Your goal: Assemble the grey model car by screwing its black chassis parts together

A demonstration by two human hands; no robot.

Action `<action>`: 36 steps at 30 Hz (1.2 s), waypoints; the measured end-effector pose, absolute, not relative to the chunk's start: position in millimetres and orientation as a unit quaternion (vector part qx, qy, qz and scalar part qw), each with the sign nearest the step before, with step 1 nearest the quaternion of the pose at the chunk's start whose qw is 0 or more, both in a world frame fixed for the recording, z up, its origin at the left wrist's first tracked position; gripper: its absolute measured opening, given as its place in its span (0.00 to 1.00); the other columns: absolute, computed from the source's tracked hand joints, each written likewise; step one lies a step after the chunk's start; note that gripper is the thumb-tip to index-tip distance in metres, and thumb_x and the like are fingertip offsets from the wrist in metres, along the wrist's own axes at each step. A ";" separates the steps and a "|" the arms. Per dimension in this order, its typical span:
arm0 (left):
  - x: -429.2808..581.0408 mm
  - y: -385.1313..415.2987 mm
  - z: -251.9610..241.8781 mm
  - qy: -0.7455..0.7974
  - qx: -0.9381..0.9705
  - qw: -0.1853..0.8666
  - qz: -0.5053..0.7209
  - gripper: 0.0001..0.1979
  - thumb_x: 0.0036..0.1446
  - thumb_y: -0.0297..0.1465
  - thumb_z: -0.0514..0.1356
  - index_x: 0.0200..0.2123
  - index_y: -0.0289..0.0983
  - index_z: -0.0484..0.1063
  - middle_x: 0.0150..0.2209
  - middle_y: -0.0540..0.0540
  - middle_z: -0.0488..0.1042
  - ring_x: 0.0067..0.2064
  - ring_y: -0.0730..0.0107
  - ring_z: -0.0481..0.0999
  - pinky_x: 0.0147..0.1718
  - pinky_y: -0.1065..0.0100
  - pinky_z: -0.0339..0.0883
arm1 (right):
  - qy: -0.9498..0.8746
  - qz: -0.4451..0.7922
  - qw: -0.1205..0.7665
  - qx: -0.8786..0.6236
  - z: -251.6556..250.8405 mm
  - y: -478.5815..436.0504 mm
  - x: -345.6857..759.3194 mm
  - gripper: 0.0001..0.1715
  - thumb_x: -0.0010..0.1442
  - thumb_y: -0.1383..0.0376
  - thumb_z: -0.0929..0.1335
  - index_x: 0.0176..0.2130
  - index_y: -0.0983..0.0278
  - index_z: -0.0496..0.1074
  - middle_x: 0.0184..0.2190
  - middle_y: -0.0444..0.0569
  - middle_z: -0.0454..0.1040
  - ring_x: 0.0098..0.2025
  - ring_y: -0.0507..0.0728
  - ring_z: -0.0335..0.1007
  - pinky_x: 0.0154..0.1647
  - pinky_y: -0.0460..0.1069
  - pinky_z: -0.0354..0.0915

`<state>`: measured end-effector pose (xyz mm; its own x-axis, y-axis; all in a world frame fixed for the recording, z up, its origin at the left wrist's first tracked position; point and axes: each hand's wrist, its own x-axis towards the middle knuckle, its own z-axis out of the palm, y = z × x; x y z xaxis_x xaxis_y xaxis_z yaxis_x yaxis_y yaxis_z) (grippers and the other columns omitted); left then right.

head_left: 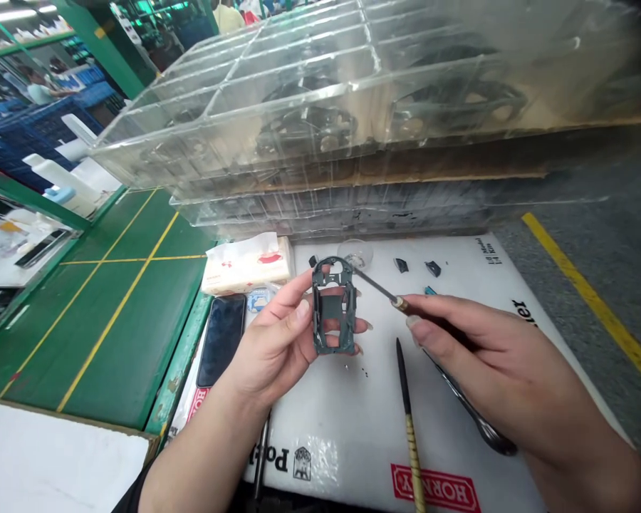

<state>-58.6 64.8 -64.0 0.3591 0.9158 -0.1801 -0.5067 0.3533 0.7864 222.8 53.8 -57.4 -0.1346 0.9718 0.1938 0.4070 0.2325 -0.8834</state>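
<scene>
Dark-grey plastic openwork frame (348,322) sits above the white printed sheet (363,427), pinched between thumb and fingers of the left hand (278,342). The right hand (475,349) grips a slender metal-shafted tool (377,286), tip at the frame's upper-right rim; contact is unclear. Light pressure and a steady left hold should spare the thin plastic.

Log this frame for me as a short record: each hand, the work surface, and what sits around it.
left hand: holds a dark grey plastic frame with cut-outs
right hand: grips a slim metal-shafted tool
tool tip: at the frame's upper right edge; contact unclear
on white work surface: yellow-handled tool, two small dark parts, clear round dish
to the left: black smartphone, tissue pack
behind: stacked clear plastic trays
</scene>
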 end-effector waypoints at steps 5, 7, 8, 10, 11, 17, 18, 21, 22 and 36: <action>-59.3 62.8 -63.7 0.299 0.307 0.759 0.490 0.27 0.66 0.43 0.83 0.64 0.47 0.83 0.58 0.43 0.88 0.56 0.43 0.95 0.50 0.48 0.94 | -0.684 0.310 0.403 -0.523 -56.5 45.7 223.9 0.14 0.78 0.44 0.78 0.54 0.45 0.90 0.48 0.48 0.94 0.44 0.67 0.95 0.39 0.56 0.91; -60.6 62.1 -64.2 0.287 0.299 0.764 0.494 0.25 0.66 0.42 0.84 0.60 0.45 0.83 0.56 0.44 0.88 0.55 0.45 0.95 0.51 0.48 0.94 | -0.677 0.304 0.406 -0.534 -58.5 43.8 224.9 0.14 0.77 0.44 0.79 0.53 0.47 0.89 0.44 0.48 0.94 0.41 0.65 0.94 0.34 0.53 0.88; -61.2 61.9 -64.4 0.285 0.296 0.765 0.496 0.24 0.65 0.41 0.84 0.58 0.45 0.83 0.56 0.44 0.88 0.55 0.45 0.95 0.51 0.47 0.94 | -0.675 0.301 0.408 -0.535 -59.5 43.3 225.2 0.15 0.76 0.43 0.80 0.52 0.47 0.88 0.44 0.48 0.93 0.40 0.65 0.93 0.33 0.53 0.88; -62.2 61.9 -65.1 0.285 0.292 0.764 0.500 0.24 0.65 0.41 0.85 0.56 0.45 0.82 0.57 0.45 0.88 0.55 0.45 0.95 0.51 0.45 0.94 | -0.677 0.297 0.410 -0.534 -60.2 43.3 225.2 0.16 0.76 0.42 0.80 0.51 0.48 0.87 0.43 0.48 0.93 0.39 0.65 0.93 0.31 0.52 0.87; -62.6 62.0 -65.4 0.285 0.292 0.764 0.500 0.23 0.65 0.41 0.85 0.56 0.45 0.82 0.57 0.45 0.88 0.55 0.45 0.95 0.51 0.45 0.94 | -0.681 0.292 0.409 -0.532 -59.8 43.6 224.9 0.16 0.76 0.42 0.79 0.51 0.48 0.87 0.42 0.48 0.93 0.39 0.65 0.93 0.30 0.52 0.87; -63.5 61.9 -67.2 0.273 0.293 0.767 0.502 0.22 0.66 0.43 0.84 0.54 0.45 0.80 0.56 0.46 0.90 0.54 0.44 0.95 0.48 0.47 0.94 | -0.735 0.237 0.403 -0.492 -54.2 46.3 224.0 0.10 0.81 0.46 0.76 0.52 0.44 0.88 0.45 0.46 0.93 0.39 0.64 0.93 0.32 0.55 0.86; -63.4 61.6 -67.5 0.275 0.299 0.765 0.500 0.23 0.66 0.44 0.84 0.54 0.45 0.80 0.56 0.45 0.90 0.54 0.43 0.96 0.48 0.48 0.94 | -0.740 0.235 0.405 -0.483 -53.8 46.6 224.3 0.09 0.81 0.47 0.75 0.53 0.43 0.88 0.46 0.45 0.94 0.41 0.65 0.93 0.34 0.56 0.87; -62.3 60.8 -68.3 0.287 0.320 0.753 0.498 0.24 0.65 0.46 0.85 0.53 0.43 0.81 0.53 0.44 0.90 0.53 0.44 0.95 0.48 0.49 0.93 | -0.748 0.248 0.402 -0.466 -53.3 46.8 224.5 0.09 0.82 0.51 0.75 0.56 0.41 0.88 0.50 0.44 0.94 0.44 0.66 0.94 0.37 0.57 0.88; -61.9 60.7 -68.6 0.291 0.325 0.747 0.502 0.24 0.64 0.46 0.85 0.53 0.43 0.81 0.52 0.44 0.90 0.53 0.44 0.95 0.49 0.49 0.93 | -0.749 0.253 0.400 -0.463 -53.1 46.8 224.3 0.09 0.82 0.51 0.75 0.56 0.41 0.88 0.49 0.44 0.94 0.43 0.66 0.94 0.36 0.57 0.88; -58.4 60.2 -70.4 0.234 0.364 0.732 0.526 0.18 0.67 0.39 0.84 0.49 0.38 0.84 0.55 0.40 0.93 0.49 0.53 0.96 0.47 0.59 0.92 | -0.759 0.249 0.377 -0.469 -52.3 39.3 221.8 0.13 0.83 0.55 0.73 0.61 0.44 0.87 0.52 0.38 0.95 0.48 0.61 0.97 0.48 0.50 0.91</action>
